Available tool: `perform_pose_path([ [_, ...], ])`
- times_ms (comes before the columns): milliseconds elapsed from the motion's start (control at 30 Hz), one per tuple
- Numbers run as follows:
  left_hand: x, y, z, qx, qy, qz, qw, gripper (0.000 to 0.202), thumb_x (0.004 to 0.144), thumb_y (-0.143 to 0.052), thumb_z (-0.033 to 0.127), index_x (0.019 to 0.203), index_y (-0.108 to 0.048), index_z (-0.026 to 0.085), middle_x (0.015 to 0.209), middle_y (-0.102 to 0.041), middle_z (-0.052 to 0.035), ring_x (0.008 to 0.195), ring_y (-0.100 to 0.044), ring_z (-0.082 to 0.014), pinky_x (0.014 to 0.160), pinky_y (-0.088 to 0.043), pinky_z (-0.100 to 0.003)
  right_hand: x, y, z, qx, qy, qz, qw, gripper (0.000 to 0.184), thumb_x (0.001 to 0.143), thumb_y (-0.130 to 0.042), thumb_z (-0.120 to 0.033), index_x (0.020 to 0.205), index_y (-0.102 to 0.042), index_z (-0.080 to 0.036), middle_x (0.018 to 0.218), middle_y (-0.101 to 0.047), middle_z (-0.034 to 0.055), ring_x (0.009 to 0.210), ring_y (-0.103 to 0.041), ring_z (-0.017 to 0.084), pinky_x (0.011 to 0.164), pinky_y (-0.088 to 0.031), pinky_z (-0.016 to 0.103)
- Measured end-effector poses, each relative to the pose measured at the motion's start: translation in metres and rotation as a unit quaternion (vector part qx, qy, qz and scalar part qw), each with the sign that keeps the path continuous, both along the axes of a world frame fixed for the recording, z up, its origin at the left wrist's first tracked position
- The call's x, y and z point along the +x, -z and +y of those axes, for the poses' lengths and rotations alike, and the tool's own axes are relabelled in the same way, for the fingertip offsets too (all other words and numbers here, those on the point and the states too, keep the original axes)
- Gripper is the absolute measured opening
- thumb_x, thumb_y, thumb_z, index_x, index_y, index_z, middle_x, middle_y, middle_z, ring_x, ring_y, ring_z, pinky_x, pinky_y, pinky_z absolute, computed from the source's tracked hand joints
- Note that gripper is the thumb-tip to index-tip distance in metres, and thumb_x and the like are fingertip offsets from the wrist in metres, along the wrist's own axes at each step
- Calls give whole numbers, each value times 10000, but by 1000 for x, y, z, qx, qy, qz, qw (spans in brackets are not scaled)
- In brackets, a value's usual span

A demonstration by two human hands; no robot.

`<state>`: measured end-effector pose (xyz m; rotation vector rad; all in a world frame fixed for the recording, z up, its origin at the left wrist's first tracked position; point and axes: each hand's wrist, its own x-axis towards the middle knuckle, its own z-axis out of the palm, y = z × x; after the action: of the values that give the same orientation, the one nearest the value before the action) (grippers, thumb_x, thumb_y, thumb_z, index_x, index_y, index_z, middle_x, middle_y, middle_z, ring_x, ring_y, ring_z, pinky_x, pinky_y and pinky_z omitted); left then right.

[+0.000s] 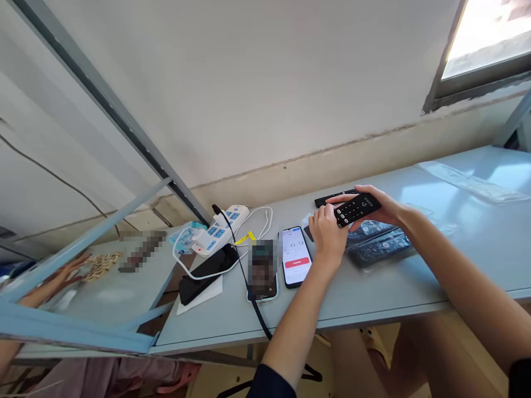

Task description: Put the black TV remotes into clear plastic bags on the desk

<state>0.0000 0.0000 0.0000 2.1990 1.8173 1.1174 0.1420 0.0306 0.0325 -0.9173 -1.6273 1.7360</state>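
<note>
Both hands are holding one black remote (357,208) just above the pale blue counter (456,249), to the right of the lit phone (296,256). The right hand (384,205) is cupping the remote from behind, its grip clamped on the far end. The left hand (327,232) is gripping the near end, thumb resting on the keypad. The remote is a flat, slim bar with rows of small pale buttons, tilted slightly upward to the right.

Directly below the remote, clear plastic bags (375,240) are lying on the counter, holding more black remotes; at least two are showing, the exact count being unclear. One further bare remote (336,197) is lying behind the hands, beyond the phone.

Left of the phone, a second phone (263,271), blurred, is lying beside it. Farther left, a black phone (207,272) is resting on white paper, with a white cable looping round it. A white power strip (219,229) with blue sockets is lying behind that. Far left of the phone, another person's hand (66,271) is resting on a neighbouring surface.
</note>
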Motion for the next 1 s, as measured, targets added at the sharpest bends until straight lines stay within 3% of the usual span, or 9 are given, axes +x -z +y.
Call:
perform_pose_path([
  [200, 1, 3, 1, 38, -11, 34, 999, 153, 773, -592, 142, 885, -508, 204, 954, -581, -43, 940, -554, -190, 800, -421, -310, 0, 4, -4, 84, -33, -19, 996, 638, 725, -428, -557, 1186, -558, -135, 1107, -600, 119, 830, -610, 212, 551, -527, 270],
  [367, -1, 2, 3, 64, -7, 34, 997, 276, 729, -683, 323, 883, -481, 217, 942, -545, -35, 930, -521, -208, 827, -411, -344, 2, 9, 0, 96, -77, -4, 992, 650, 727, -430, -519, 1252, -514, -147, 1160, -576, 125, 850, -605, 203, 586, -527, 283],
  [667, -9, -2, 12, 78, -31, 19, 996, 317, 713, -701, 387, 871, -482, 221, 934, -545, -28, 900, -506, -203, 821, -390, -341, -19, 7, -5, 30, 22, 55, 998, 580, 749, -401, -420, 1263, -489, -168, 1203, -550, 98, 886, -592, 200, 561, -539, 287],
  [800, -7, -3, 12, 69, -26, 26, 997, 321, 721, -691, 410, 890, -499, 217, 953, -560, -37, 920, -514, -205, 827, -388, -336, -24, 5, -7, 39, 72, 38, 996, 498, 788, -344, -399, 1179, -536, -158, 1116, -589, 98, 851, -593, 189, 534, -526, 259],
  [1000, -3, -5, 10, 52, -14, 30, 998, 373, 741, -645, 491, 957, -517, 216, 999, -583, -53, 949, -519, -208, 830, -393, -336, -29, 7, -3, 74, 155, -2, 985, 464, 751, -386, -498, 970, -605, -153, 916, -628, 87, 732, -588, 175, 473, -475, 231],
])
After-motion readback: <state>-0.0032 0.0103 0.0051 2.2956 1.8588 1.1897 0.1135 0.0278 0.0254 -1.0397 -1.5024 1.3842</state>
